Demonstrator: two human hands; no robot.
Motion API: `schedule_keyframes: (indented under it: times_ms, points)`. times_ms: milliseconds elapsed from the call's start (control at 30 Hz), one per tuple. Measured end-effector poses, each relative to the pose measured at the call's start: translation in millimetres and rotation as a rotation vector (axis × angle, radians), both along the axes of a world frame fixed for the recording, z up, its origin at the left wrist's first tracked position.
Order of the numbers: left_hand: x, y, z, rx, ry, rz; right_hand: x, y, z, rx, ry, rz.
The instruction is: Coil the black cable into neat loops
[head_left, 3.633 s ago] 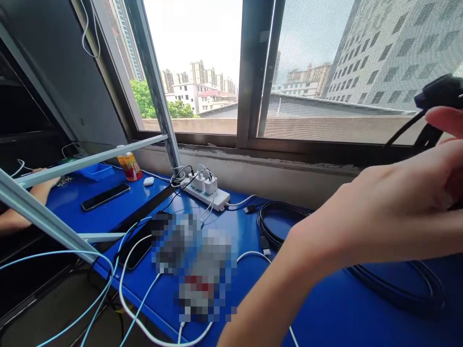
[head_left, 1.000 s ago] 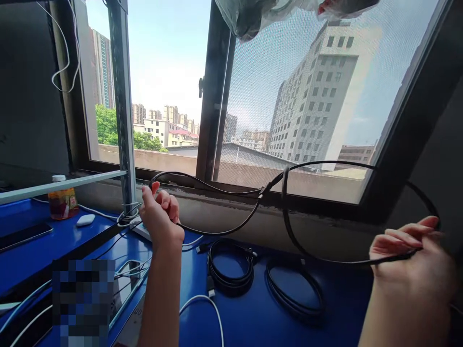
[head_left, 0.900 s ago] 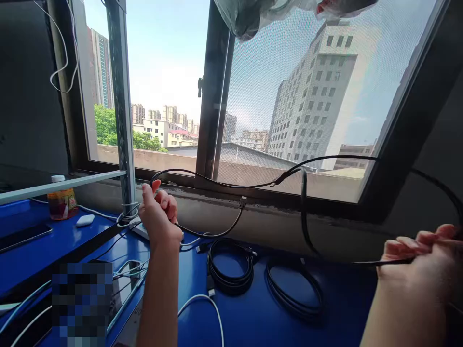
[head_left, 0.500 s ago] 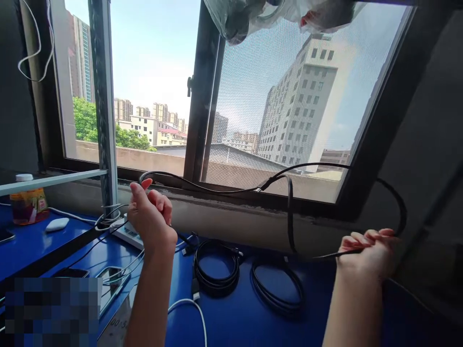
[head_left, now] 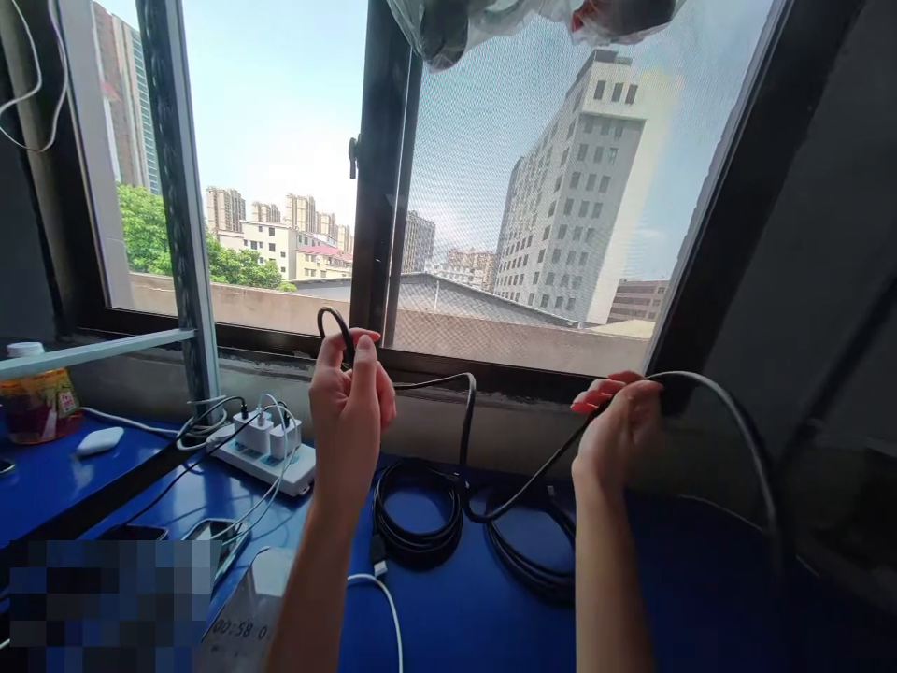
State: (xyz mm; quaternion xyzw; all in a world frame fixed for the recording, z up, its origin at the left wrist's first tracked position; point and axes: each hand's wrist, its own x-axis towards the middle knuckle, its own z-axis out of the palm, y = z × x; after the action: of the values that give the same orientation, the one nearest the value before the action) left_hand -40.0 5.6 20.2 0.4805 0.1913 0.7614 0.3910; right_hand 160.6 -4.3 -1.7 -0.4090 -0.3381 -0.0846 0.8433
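Both my hands hold one long black cable (head_left: 522, 481) up in front of the window. My left hand (head_left: 348, 404) is closed round a bend of it, which loops above my thumb. My right hand (head_left: 618, 425) pinches the cable further along. Between the hands the cable sags down towards the blue table (head_left: 455, 617). Past my right hand it arcs out to the right and drops down. Two coiled black cables (head_left: 418, 531) lie on the table below my hands.
A white power strip (head_left: 263, 455) with chargers plugged in sits at the left, with white wires. A phone (head_left: 214, 542) lies near it. A bottle (head_left: 32, 400) and a white case (head_left: 100, 439) stand far left. The window frame (head_left: 375, 178) rises behind.
My hands have come closer together. The stretch of cable between them has gone from a wide raised span to a short hanging loop. The view has shifted slightly left.
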Motion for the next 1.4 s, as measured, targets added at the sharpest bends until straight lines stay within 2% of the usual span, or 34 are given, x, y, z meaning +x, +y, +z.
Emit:
schedule_keyframes:
  times_ms: [100,200,333,433,600,700,800,933,1100,1300,1400]
  points:
    - [-3.4,-1.5,2.5,-0.017,-0.053,0.086,-1.7,-1.1,0.5,-0.048,-0.052,0.057]
    - [-10.5,-5.0,6.4,-0.02,-0.108,0.181,0.3,-7.7,1.0,-0.099,-0.095,0.042]
    - [-17.3,-8.6,8.9,-0.03,-0.116,0.168,-3.1,-18.6,3.4,-0.164,-0.154,0.009]
    - [-19.3,-8.3,8.1,-0.079,-0.1,0.138,-11.0,-23.6,7.6,-0.204,-0.14,0.16]
    - [-22.2,-7.4,6.2,-0.077,-0.014,0.078,-21.4,-28.2,17.6,-0.251,0.009,0.473]
    - [-22.7,-9.6,8.3,-0.096,-0.029,0.071,-25.7,-33.3,22.9,-0.211,0.044,0.661]
    - [-21.5,-12.2,12.0,-0.146,-0.083,0.087,-30.0,-39.4,25.6,-0.153,0.064,0.756]
    - [-22.2,-12.2,14.5,-0.228,-0.093,0.07,-34.3,-45.9,24.7,-0.147,-0.031,0.711]
    - [-31.7,-6.3,11.7,-0.335,0.065,0.051,-30.2,-47.6,22.0,-0.113,-0.249,0.484]
    - [-43.4,0.9,7.7,-0.351,0.181,0.201,-22.5,-40.2,16.7,-0.142,-0.281,0.218]
    - [-42.4,0.1,8.0,-0.342,0.275,0.195,-33.8,-39.5,17.4,-0.078,-0.203,0.17]
